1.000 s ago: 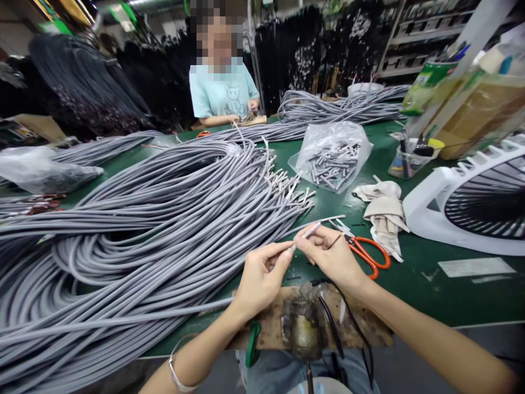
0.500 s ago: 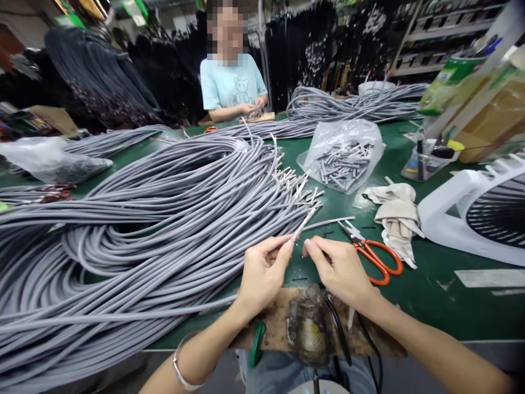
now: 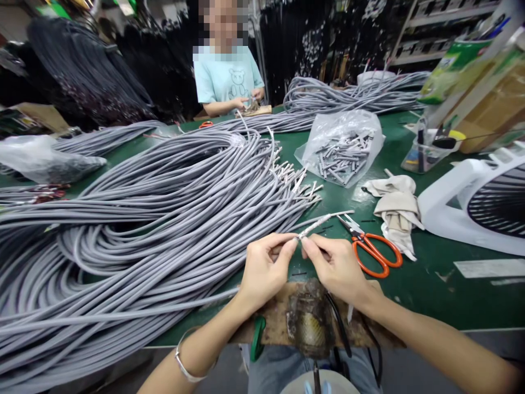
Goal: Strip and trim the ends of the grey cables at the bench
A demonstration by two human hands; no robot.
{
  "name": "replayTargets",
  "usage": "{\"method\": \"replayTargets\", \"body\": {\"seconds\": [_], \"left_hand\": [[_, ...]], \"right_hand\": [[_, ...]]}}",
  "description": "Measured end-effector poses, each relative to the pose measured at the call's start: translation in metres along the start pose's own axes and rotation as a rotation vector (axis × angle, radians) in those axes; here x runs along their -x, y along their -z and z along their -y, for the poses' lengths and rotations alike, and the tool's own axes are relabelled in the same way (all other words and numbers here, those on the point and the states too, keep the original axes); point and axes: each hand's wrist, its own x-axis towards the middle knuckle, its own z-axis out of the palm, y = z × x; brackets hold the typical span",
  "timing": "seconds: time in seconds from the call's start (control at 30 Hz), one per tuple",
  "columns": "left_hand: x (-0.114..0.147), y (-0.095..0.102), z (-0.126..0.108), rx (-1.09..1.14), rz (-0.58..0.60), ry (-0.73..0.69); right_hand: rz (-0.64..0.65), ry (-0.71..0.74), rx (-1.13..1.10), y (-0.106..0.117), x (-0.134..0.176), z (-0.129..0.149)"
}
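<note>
While my left hand (image 3: 266, 269) pinches the lower part of a whitish cable end (image 3: 316, 223) with thumb and forefinger, my right hand (image 3: 341, 268) pinches close beside it; whether the right fingertips grip its body or only a thin strand of it, I cannot tell. The cable end is above the table (image 3: 435, 298), inward from the near edge, and it points away from me, probably so that its free part is well visible. Below my hands, a wooden board (image 3: 279, 324) reaches over the near edge and carries a dark, crusted device (image 3: 309, 323), I think to have it within short reach. The orange-handled scissors (image 3: 375, 254) lie just beside my right hand, perhaps for the same reason. The big bundle of grey cables (image 3: 164, 219) covers the table's left side, its pale ends turned rightward, which seems to make them easy to reach.
</note>
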Motion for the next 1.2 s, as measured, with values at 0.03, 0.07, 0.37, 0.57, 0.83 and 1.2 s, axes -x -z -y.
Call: {"method": "replayTargets", "body": {"seconds": [0.03, 0.07, 0.37, 0.57, 0.83, 1.2], "left_hand": [[0.0, 0.0, 0.001, -0.034, -0.009, -0.017], [0.0, -0.001, 0.002, -0.073, -0.016, -0.035], [-0.002, 0.006, -0.002, -0.276, -0.244, -0.147], [-0.001, 0.008, -0.003, -0.272, -0.203, -0.185], [0.002, 0.007, -0.006, -0.283, -0.182, -0.207], [0.002, 0.007, -0.005, -0.267, -0.172, -0.206]], "right_hand": [[-0.063, 0.057, 0.09, -0.001, 0.002, 0.001], [-0.117, 0.114, 0.172, -0.003, 0.003, 0.001], [-0.109, 0.132, 0.33, 0.004, 0.003, -0.005], [-0.127, 0.127, 0.319, 0.006, 0.002, 0.001], [-0.116, 0.128, 0.301, 0.005, 0.001, 0.001], [-0.063, 0.123, 0.234, 0.005, 0.002, -0.003]]}}
